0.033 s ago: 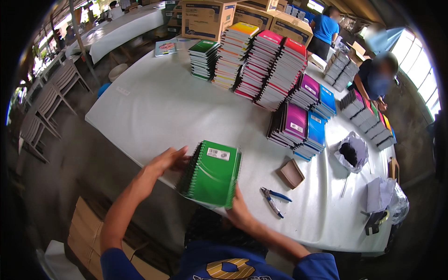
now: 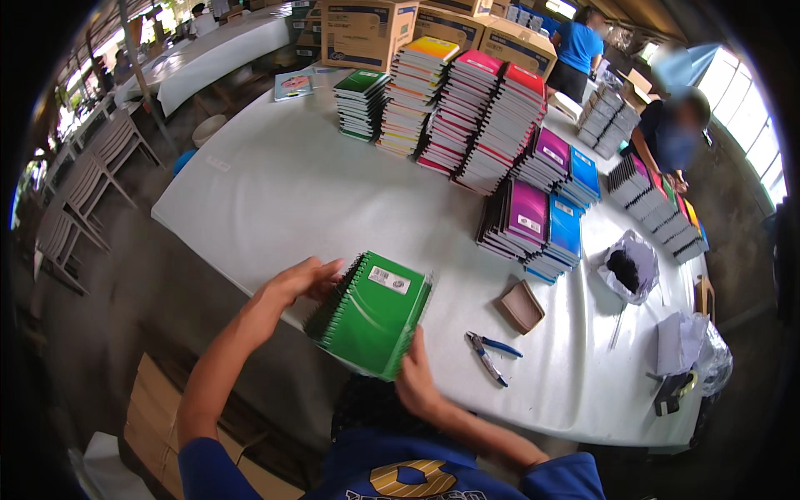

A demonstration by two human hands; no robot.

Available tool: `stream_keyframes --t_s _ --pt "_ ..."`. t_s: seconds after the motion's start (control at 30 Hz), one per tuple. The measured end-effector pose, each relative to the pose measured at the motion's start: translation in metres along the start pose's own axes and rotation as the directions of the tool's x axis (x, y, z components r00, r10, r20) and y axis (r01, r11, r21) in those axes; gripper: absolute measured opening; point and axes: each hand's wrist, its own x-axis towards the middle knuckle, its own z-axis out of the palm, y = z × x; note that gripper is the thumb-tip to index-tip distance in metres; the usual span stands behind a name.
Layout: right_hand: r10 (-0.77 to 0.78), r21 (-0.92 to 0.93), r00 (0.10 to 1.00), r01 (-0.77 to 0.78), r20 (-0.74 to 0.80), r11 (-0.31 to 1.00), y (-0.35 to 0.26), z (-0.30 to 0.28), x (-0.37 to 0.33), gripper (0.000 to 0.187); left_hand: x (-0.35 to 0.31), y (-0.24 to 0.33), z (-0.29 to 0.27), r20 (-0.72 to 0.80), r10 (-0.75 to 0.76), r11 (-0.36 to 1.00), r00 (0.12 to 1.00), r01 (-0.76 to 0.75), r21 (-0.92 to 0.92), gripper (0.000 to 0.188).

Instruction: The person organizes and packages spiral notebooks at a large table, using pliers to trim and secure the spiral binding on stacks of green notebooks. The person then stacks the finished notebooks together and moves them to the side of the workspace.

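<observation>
A small stack of green spiral notebooks is between my hands over the near table edge, tilted, with a white label on the top cover. My left hand is closed at its black-coiled left side, the fingertips partly hidden behind the coils. My right hand grips the lower right corner, its thumb along the edge and its other fingers hidden underneath. To the right on the table lie blue-handled pliers with their handles apart, near a small brown open box.
Tall notebook stacks, green, yellow, pink and red, line the far side. Purple and blue ones stand nearer. A plastic-lined container is at right. A co-worker handles notebooks there; cardboard boxes stand behind.
The green notebooks have turned slightly clockwise, their lower end shifting left and down. My right hand has moved a little left with them; my left hand has barely moved.
</observation>
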Motion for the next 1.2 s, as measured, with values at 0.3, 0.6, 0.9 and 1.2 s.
stream_keyframes --t_s 0.3,0.6,0.9,1.2 --pt "-0.731 -0.761 0.68 0.5 0.049 0.414 -0.043 0.001 -0.029 0.048 0.022 0.014 -0.004 0.151 -0.059 0.997 0.987 0.065 -0.032 0.069" --pt "-0.667 -0.586 0.293 0.766 0.685 -0.265 -0.046 0.036 0.076 0.061 -0.004 0.022 -0.012 0.383 -0.05 0.829 0.923 0.252 -0.5 0.068" --pt "-0.795 -0.723 0.547 0.658 0.263 0.213 -0.08 -0.008 0.081 0.046 -0.045 -0.005 0.026 -0.594 0.123 0.627 0.795 -0.526 -0.575 0.058" --pt "0.267 -0.366 0.864 -0.104 0.428 0.925 -0.07 -0.066 0.119 0.1 -0.036 -0.038 0.139 -0.829 0.169 0.301 0.534 -0.829 -0.472 0.053"
